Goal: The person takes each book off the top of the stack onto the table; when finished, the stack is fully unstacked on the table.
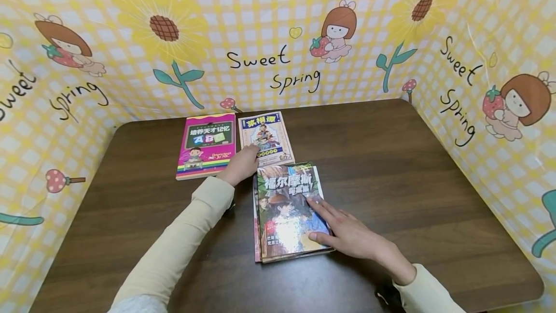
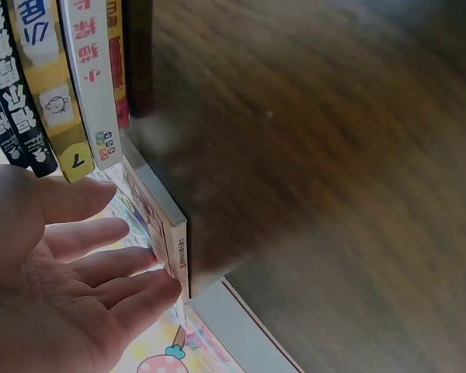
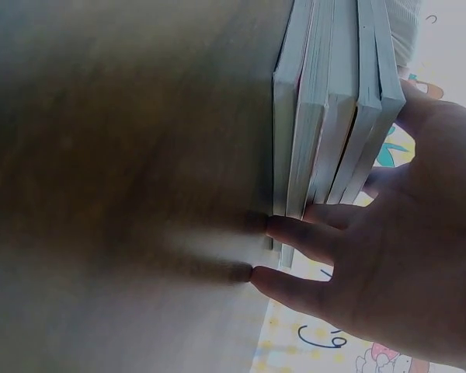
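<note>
A stack of several books (image 1: 284,226) lies on the table, topped by a glossy comic-style cover with white title characters. My right hand (image 1: 354,235) rests along the stack's right side; in the right wrist view its spread fingers (image 3: 303,237) are beside the page edges. Behind the stack lies a cream book with a blue title (image 1: 262,132). My left hand (image 1: 241,164) is at that book's lower left, fingertips over its cover. The left wrist view shows the fingers (image 2: 144,299) extended against the book, not curled round it.
A pink book with a green chalkboard picture (image 1: 206,158) lies left of the cream one. The dark wooden table (image 1: 391,168) has yellow checked cloth (image 1: 260,8) with printed flowers and figures standing along its back and sides.
</note>
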Motion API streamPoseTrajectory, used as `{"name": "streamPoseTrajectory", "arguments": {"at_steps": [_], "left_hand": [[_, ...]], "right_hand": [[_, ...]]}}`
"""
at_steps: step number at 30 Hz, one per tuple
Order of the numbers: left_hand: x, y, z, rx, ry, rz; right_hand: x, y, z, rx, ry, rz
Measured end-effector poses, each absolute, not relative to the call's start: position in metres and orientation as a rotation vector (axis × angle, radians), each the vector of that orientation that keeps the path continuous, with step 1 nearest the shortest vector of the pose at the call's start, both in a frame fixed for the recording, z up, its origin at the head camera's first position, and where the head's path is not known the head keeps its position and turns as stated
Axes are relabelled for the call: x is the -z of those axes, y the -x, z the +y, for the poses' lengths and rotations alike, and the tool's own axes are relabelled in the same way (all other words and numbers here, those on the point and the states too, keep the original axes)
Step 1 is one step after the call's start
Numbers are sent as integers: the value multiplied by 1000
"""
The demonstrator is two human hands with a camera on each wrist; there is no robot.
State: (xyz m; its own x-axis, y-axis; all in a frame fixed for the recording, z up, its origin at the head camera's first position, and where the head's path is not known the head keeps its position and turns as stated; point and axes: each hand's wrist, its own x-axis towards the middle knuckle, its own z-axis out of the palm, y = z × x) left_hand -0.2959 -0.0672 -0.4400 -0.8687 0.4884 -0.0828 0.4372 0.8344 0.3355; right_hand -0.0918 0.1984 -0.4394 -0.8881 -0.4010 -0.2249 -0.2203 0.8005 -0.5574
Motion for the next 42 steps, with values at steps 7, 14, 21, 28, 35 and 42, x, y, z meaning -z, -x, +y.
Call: {"name": "streamPoseTrajectory", "arguments": {"at_steps": [7,14,21,28,35,42], "left_hand": [[442,298,-68,-326,-702,2884],[442,298,-76,-391,-696,2796],[431,277,-87,-610,-735,2832],[432,239,-90,-804,-819,2874],[435,195,-92,-807,-796,2830],[436,164,-89,-861,-737,2811]], "right_hand": [[442,91,197,769,480,2651],[442,89,195,775,477,2641],[440,89,197,776,472,2651],[440,90,199,764,474,2664],[441,90,197,764,471,2650],[438,91,198,759,472,2661]]}}
